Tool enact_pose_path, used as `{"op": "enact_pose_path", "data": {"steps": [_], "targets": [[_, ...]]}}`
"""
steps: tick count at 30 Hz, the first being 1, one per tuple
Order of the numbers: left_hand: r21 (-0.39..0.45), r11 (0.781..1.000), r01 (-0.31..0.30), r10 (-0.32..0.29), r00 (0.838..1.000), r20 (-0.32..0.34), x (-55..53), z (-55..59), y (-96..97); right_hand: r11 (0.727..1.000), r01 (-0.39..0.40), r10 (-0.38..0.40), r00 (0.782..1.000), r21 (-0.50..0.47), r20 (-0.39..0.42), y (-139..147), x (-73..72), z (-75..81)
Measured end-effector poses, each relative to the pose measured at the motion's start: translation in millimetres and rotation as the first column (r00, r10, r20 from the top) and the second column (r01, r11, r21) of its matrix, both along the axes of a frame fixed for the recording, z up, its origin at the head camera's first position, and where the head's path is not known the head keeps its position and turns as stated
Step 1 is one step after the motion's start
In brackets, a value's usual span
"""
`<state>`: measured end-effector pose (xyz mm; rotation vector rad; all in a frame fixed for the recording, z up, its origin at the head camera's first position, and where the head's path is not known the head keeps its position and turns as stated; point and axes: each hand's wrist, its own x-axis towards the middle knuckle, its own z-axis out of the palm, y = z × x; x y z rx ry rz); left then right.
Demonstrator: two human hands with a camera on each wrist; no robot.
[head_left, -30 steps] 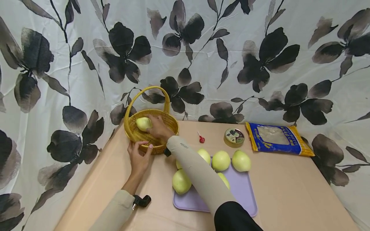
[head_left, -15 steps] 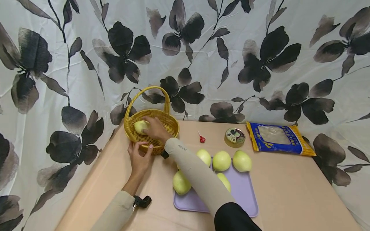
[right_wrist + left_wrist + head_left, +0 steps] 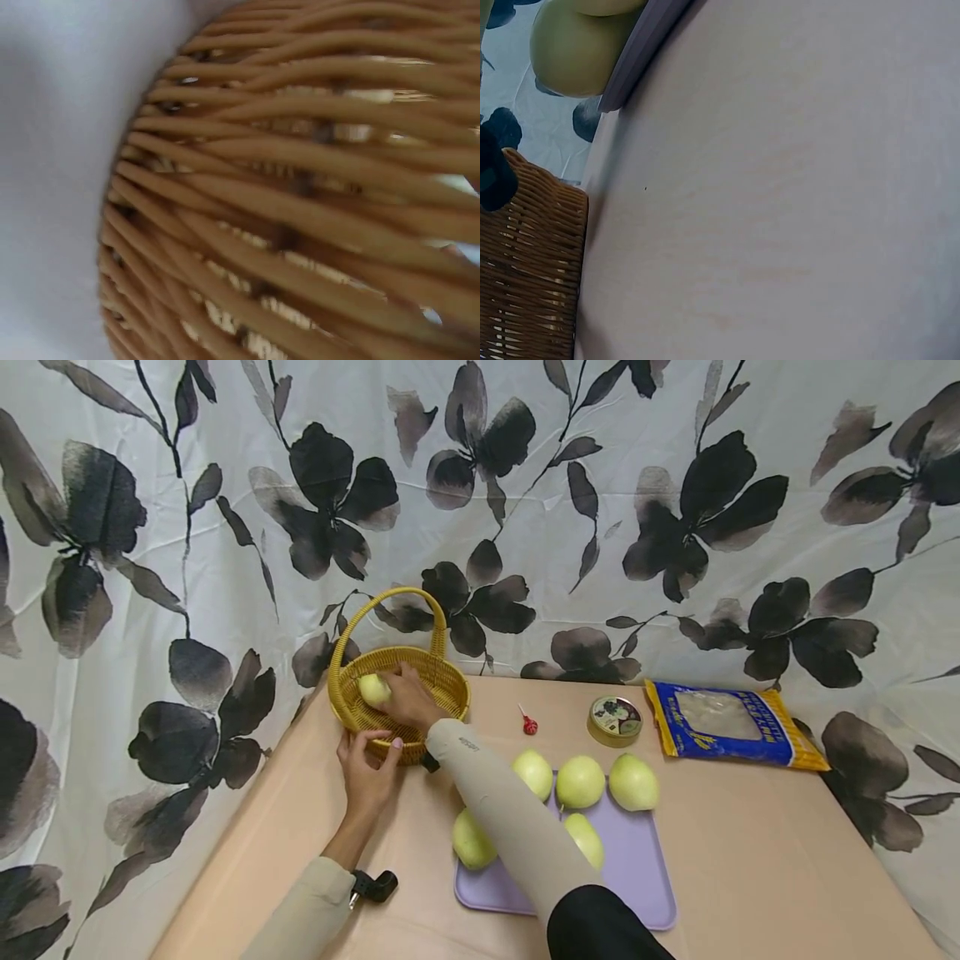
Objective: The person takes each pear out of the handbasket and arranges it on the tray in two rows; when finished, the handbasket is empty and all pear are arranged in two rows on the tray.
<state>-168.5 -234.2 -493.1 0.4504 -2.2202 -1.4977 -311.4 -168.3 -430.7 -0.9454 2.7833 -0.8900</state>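
Note:
A yellow wicker basket (image 3: 450,693) with a tall handle stands at the table's back left. My right hand (image 3: 408,697) reaches inside it and holds a pale green pear (image 3: 374,690) low at the basket's left side; the fingertips are partly hidden. At the near rim, my left hand (image 3: 367,781) grips the basket, fingers at the edge and thumb against the outer wall. The basket's woven wall (image 3: 300,172) fills most of the right wrist view. In the left wrist view, the basket side (image 3: 532,262) shows at lower left, without the hand.
Several green pears (image 3: 580,781) lie on a lilac tray (image 3: 637,885), partly covered by the right forearm. Behind it are a red lollipop (image 3: 530,725), a round tin (image 3: 615,721) and a blue-yellow bag (image 3: 735,724). A floral curtain (image 3: 570,527) hangs behind the table.
The right hand has brought the pear slightly lower in the basket and still holds it. The left hand stays at the near rim. The whole head view has shifted a little.

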Motion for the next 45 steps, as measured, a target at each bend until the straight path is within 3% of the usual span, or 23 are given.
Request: {"op": "enact_pose_path", "data": {"steps": [5, 9, 16, 26, 38, 45], "targets": [[0.01, 1.0, -0.004, 0.004, 1.0, 0.004, 0.5, 0.5, 0.9, 0.997, -0.071, 0.07, 0.997, -0.019, -0.038, -2.0, -3.1, -5.6], [0.018, 1.0, -0.007, 0.006, 1.0, 0.007, 0.0, 0.3, 1.8, 0.994, -0.103, 0.105, 0.99, 0.024, -0.091, -4.8, -4.7, -8.8], [0.011, 1.0, 0.001, -0.001, 1.0, -0.006, 0.5, 1.9, 1.4, 0.995, -0.065, 0.07, 0.995, 0.073, -0.07, -3.3, -2.7, -10.1], [0.005, 1.0, 0.007, -0.007, 1.0, -0.002, 0.2, 2.6, 1.9, 0.986, -0.128, 0.134, 0.99, 0.109, -0.051, 12.8, 1.0, 4.4], [0.006, 1.0, 0.008, -0.008, 1.0, -0.007, 0.4, 0.2, 1.2, 0.993, -0.06, 0.061, 0.998, -0.102, 0.004, 31.7, 9.1, 19.6], [0.004, 1.0, 0.014, -0.014, 1.0, 0.019, 0.0, -0.8, 0.4, 0.982, 0.004, -0.007, 1.0, -0.188, -0.019, 44.1, 19.3, 29.5]]}}
